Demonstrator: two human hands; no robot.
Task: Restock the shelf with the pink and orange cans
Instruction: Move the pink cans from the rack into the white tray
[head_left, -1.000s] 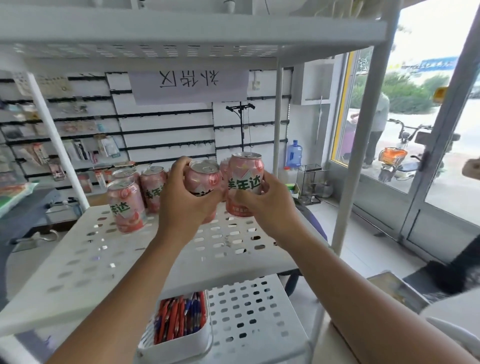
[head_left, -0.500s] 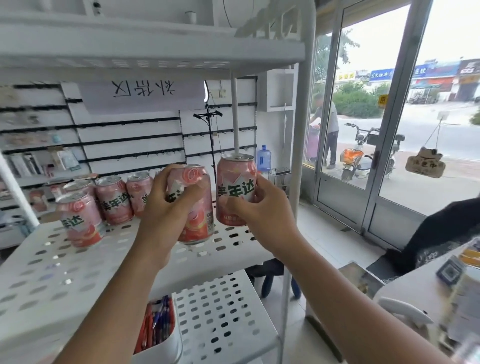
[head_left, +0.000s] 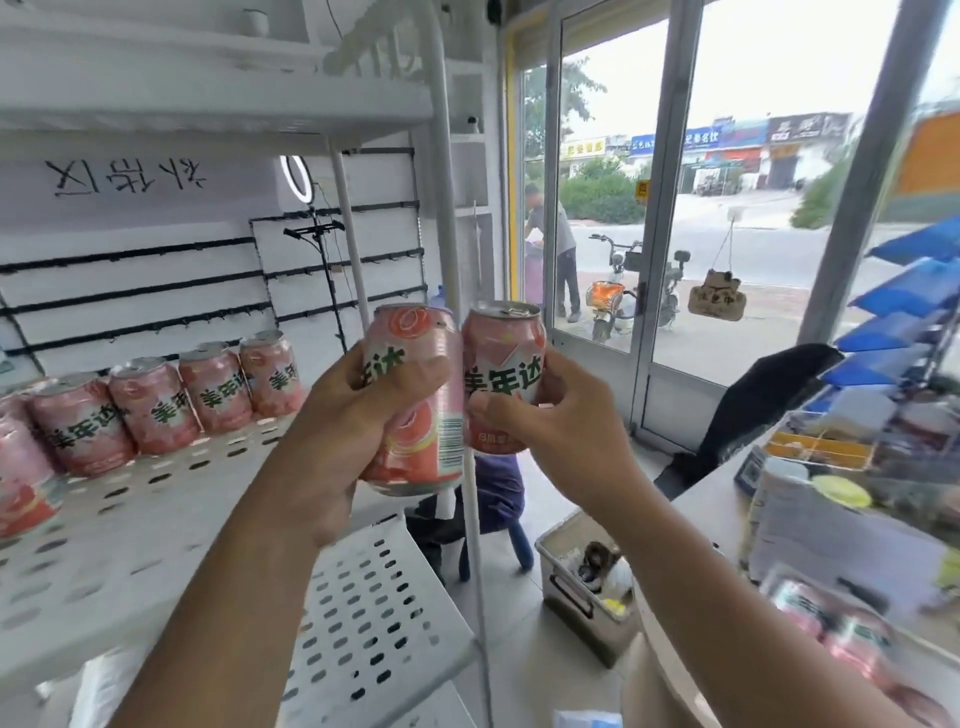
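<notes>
Your left hand (head_left: 343, 415) has its grip clamped on the left can (head_left: 422, 452): the thumb lies across the upper label and the fingers curl round the back, so the lower half of the can, with its barcode, hangs out below the grip. Your right hand (head_left: 563, 434) has its grip clamped on the right can (head_left: 501, 364), with the thumb pressed low on the front and the fingers round the far side. Most of that can stands above the grip, upright, with the lid and tab showing.

Both cans are in the air, side by side at about the same height, with the left one a little lower and nearer you. Whether they touch, you cannot tell. They hang in front of the white post (head_left: 448, 218) at the right end of the shelf (head_left: 156, 525) — not over its perforated board.

The shelved cans (head_left: 218, 387) stand in a row along the back of the shelf, well to the left of your hands. A lower shelf (head_left: 374, 613) lies beneath. On the tabletop (head_left: 717, 519) to your right lie more pink cans (head_left: 852, 639), blurred.
</notes>
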